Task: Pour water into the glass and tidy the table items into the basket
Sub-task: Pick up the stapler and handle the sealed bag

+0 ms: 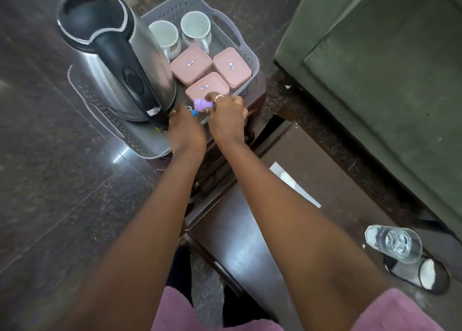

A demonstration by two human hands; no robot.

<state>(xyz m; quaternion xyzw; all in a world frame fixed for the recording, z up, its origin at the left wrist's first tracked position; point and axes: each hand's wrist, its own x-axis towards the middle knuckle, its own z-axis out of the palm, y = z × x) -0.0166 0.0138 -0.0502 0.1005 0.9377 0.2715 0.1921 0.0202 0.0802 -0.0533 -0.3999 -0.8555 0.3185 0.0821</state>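
Risk imo: both hands work tight against the base of the tall steel kettle w/ black handle [117, 63], which stands in the grey perforated plastic basket [240, 43] on the dark wood counter [250, 243], so a knock could tip it onto the two white mugs [196, 29] and three pink lidded boxes [191, 64]. Right hand [226, 117] is pinched on a small lilac plastic piece [202, 105]; left hand [186, 131] is curled by something blue [193, 112], grip unclear since the fingers hide it. The clear faceted glass of water [395, 242] sits well apart near the counter's edge, easy to elbow; can't tell what the lilac bit is.
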